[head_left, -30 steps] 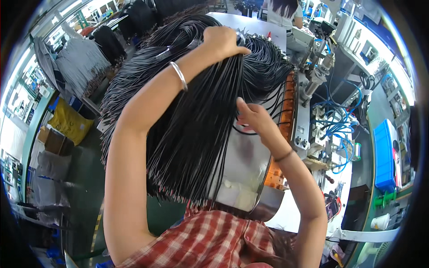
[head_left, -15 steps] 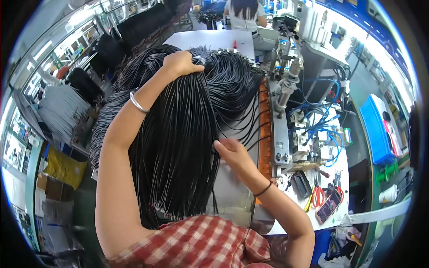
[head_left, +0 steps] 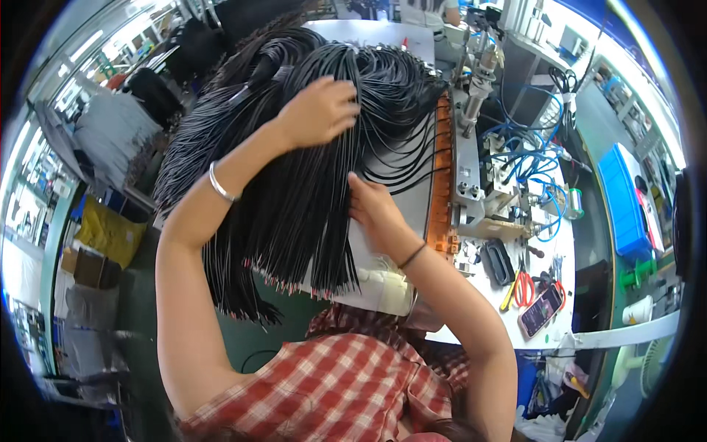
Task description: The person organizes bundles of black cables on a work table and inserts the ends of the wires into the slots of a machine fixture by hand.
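Note:
A thick mass of black cables (head_left: 294,214) drapes over the table toward me, its near ends tipped pink and silver. My left hand (head_left: 318,114) lies over the upper part of this bundle, palm down, with its fingers apart and not closed on any cable. At the bundle's right edge is my right hand (head_left: 377,210). Its thumb points up against the cables and stands apart from the fingers, which curl loosely; their tips are partly hidden at the cables. Several single cables (head_left: 405,173) run from the pile to an orange slotted strip (head_left: 440,177) on the right.
Beside the strip stands a metal machine (head_left: 471,110) with blue air tubes (head_left: 541,162). A black tray (head_left: 497,263), red-handled scissors (head_left: 523,289) and a phone (head_left: 541,311) lie at the near right. Further right is a blue bin (head_left: 622,206). Another person (head_left: 431,11) sits at the back.
My left hand has let go of the top of the bundle and come nearer, fingers now spread. The cable ends lie farther from me, more fanned out. My right hand has moved up to the bundle's edge.

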